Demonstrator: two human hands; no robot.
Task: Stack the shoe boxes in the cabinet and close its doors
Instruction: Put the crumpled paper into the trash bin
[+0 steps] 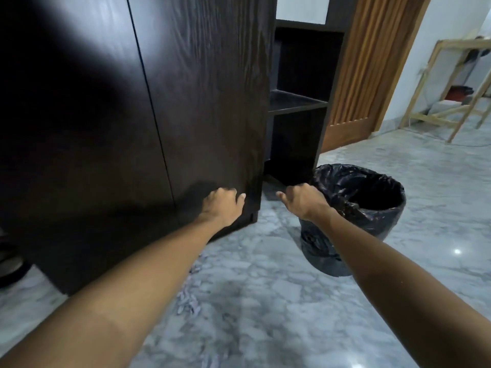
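- Two bare arms reach forward toward a dark wood-grain cabinet [106, 128] that stands on a grey marble floor [265, 301].
- The left hand [221, 201] lies against the lower part of the right door [207, 102], near that door's bottom right corner; its fingers curl loosely against the panel, the thumb sticks out to the right, and it grips nothing.
- The right hand [301, 199] hangs in the air just right of the door's edge, touching nothing I can make out; its fingers are bent and its thumb points left, and whether the fingers are curled shut or only bent I cannot tell.
- Both doors read as shut: only a thin vertical seam runs between the left door [74, 115] and the right one.
- No shoe boxes can be seen; the doors cover the inside of the cabinet.
- An open dark shelf unit [297, 102] adjoins the cabinet on its right.
- A bin with a black plastic liner [372, 208] stands on the floor just right of the right hand, partly behind the wrist.
- A brown slatted door [372, 75] stands behind the shelf unit, and a pale wooden frame [451, 102] stands far right.
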